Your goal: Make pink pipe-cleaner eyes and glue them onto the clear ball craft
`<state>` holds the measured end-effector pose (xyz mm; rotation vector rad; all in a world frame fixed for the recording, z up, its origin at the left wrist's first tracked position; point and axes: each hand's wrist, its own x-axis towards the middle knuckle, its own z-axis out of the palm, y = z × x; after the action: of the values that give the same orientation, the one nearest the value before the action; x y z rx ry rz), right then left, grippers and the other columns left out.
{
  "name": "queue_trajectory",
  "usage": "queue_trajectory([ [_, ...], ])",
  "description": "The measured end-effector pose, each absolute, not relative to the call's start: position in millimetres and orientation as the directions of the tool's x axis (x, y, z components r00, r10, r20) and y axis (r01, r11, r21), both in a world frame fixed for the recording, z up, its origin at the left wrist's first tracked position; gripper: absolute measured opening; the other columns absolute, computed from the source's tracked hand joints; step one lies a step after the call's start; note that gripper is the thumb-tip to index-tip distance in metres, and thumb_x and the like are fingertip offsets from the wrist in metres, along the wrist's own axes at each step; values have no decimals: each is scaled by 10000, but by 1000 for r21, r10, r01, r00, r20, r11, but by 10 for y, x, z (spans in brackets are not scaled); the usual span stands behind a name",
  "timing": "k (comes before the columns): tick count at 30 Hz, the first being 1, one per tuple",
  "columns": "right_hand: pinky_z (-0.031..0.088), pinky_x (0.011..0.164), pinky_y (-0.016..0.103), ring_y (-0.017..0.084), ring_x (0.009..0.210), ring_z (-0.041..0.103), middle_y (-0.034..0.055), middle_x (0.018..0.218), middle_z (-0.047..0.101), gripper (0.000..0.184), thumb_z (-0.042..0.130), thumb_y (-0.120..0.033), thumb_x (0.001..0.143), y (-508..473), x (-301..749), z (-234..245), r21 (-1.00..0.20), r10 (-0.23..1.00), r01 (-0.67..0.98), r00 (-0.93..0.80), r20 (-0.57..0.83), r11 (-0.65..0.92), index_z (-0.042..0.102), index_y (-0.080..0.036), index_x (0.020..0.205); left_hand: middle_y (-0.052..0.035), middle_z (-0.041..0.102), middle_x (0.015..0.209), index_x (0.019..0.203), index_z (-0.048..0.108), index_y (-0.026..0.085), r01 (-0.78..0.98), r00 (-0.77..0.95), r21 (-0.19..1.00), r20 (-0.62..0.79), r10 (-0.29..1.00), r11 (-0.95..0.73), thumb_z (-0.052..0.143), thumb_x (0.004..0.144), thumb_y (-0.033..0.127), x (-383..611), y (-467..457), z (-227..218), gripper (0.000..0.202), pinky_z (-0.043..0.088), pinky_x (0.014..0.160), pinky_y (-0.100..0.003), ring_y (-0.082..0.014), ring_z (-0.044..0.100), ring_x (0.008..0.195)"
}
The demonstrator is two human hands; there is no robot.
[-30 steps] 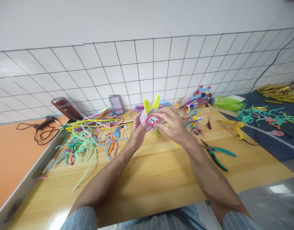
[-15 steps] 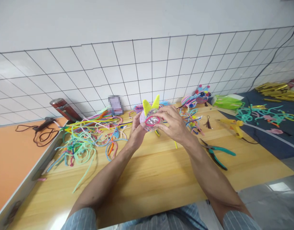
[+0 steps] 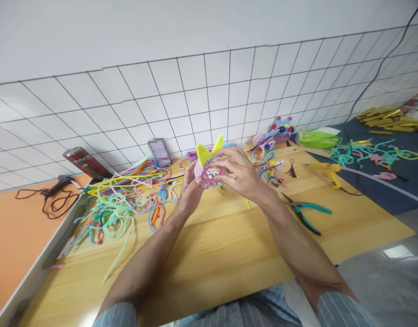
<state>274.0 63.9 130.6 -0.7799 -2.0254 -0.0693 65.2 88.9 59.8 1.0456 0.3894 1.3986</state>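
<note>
Arms (image 3: 150,250) outstretched toward worktop's (image 3: 215,245) back edge; my left hand (image 3: 191,188) and right hand (image 3: 242,175) half-curled, gripping round lilac toy (image 3: 210,175) with ridged yellow cones (image 3: 203,155).

Your piece (image 3: 197,170): lilac, with two bright yellow ribbed horns (image 3: 204,156) and a hot-pink-edged oval (image 3: 211,174). Your sleeves (image 3: 118,314): grey-blue, pale pinstripes. Bench (image 3: 209,259): light tan wood grain. Stems (image 3: 115,225) on your left: mint, light blue, orange, pink, yellow mixed. Pliers (image 3: 316,207) on your right: teal grips, dark nose. Glue gun (image 3: 331,171): yellow. Tassel (image 3: 292,171): dark brown. Packet (image 3: 316,139): lime green. Strips (image 3: 381,119): shiny gold. Cloth (image 3: 415,186): navy. Flask (image 3: 88,164): red-brown. Tiles (image 3: 191,99) facing you: white, black grid lines. Floor panel (image 3: 14,236), far left: plain orange.
</note>
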Motion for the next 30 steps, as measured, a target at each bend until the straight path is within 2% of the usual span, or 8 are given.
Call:
queue_trajectory([
  [5,496,1257,596,344,1466,632,131,1550,705,260,849,-326,1001,610,2735,1340,-328,542,519,-338,769,789,832,-295,1259,-13,786,1303,1309,758,340,-593,215,792,330,919,-146,1001,795,480,630,865,628,586,659,987,-374,-201,757,1118],
  [9,473,1298,614,336,1515,605,134,1604,671,283,887,-365,978,600,2745,1341,-369,564,494,-334,755,787,838,-304,1250,-1,788,1285,1312,735,339,-561,247,818,312,917,-127,990,815,514,620,820,665,586,635,980,-342,-178,761,1084],
  [15,489,1317,593,302,1559,588,145,1631,658,280,882,-342,988,570,2746,1371,-389,566,462,-348,748,797,823,-297,1258,29,799,1262,1272,746,347,-581,280,810,283,917,-72,983,838,488,611,770,697,514,618,872,-252,-141,763,1049],
  [18,511,1297,599,306,1547,602,138,1635,658,256,868,-349,1000,549,2739,1397,-392,572,466,-353,740,793,822,-302,1248,14,801,1265,1262,740,346,-570,284,817,291,914,-83,962,856,514,605,772,693,492,609,798,-252,-157,764,1018],
  [26,482,1325,620,315,1557,590,116,1641,655,241,876,-357,992,543,2735,1390,-387,571,476,-337,749,789,834,-321,1226,1,799,1281,1304,721,344,-543,293,836,271,917,-74,963,852,535,602,758,722,547,618,908,-297,-170,763,1050],
  [30,494,1311,604,305,1550,590,136,1640,647,252,863,-351,1004,535,2737,1387,-362,556,487,-344,756,795,832,-307,1250,6,800,1277,1313,725,342,-565,283,822,275,919,-72,980,837,512,601,756,734,566,614,889,-281,-162,760,1049],
])
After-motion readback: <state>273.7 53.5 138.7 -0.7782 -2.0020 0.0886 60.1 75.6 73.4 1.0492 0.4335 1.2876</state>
